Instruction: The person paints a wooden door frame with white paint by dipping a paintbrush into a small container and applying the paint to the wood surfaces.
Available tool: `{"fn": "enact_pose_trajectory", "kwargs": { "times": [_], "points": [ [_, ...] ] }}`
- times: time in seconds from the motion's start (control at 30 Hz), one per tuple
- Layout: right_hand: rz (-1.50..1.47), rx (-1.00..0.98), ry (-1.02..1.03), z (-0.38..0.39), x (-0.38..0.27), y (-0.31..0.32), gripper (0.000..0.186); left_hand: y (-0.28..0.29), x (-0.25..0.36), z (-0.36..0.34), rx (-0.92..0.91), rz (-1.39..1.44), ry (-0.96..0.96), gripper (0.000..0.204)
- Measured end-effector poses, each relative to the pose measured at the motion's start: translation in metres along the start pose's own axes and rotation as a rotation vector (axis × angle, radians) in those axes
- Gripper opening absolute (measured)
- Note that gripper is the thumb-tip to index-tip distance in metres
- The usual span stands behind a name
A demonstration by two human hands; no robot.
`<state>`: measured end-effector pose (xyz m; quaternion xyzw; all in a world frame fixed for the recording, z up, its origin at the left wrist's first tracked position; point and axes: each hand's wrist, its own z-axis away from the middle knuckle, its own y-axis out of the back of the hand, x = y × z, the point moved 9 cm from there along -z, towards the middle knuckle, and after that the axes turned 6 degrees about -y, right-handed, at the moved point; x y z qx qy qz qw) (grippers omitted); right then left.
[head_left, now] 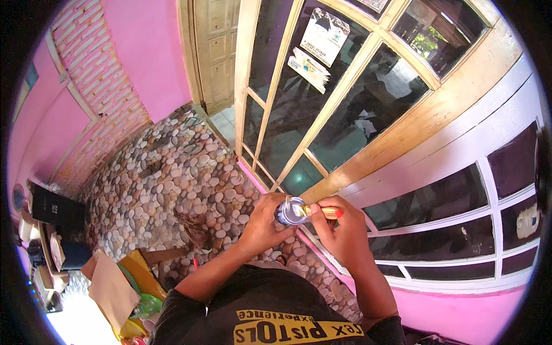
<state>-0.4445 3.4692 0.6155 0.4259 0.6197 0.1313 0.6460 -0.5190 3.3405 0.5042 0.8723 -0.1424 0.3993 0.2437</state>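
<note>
My left hand (pixel 263 223) is wrapped round a small round can (pixel 283 215) at the middle of the view, in front of my body. The can's open top faces up, and its inside looks pale. In my right hand (pixel 347 234) a paintbrush (pixel 325 212) is pinched by its wooden handle, which has a red end. The brush's other end points left over the can's mouth. Whether the bristles touch what is inside, I cannot tell. Just beyond both hands stands a window frame (pixel 368 168) of pale wood with dark glass panes.
A white-framed window section (pixel 428 278) is close on my right. Pebble-patterned flooring (pixel 167 172) spreads ahead and left, with a dark crumpled thing (pixel 194 227) on it. Cardboard (pixel 113 290) and green plastic lie at the lower left. A wooden door (pixel 220 52) and pink wall (pixel 146 46) stand farther off.
</note>
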Motion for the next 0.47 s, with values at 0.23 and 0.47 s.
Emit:
{"fn": "enact_pose_trajectory", "kwargs": {
  "times": [0.23,0.47],
  "points": [
    [-0.055,0.047,-0.06,-0.001,-0.002,-0.013,0.019,0.012,-0.019,-0.005,-0.043,0.034,0.03,0.062],
    [-0.124,0.052,-0.174,-0.001,0.013,-0.007,0.02,0.008,-0.023,-0.012,-0.05,0.035,0.012,0.062]
  ]
}}
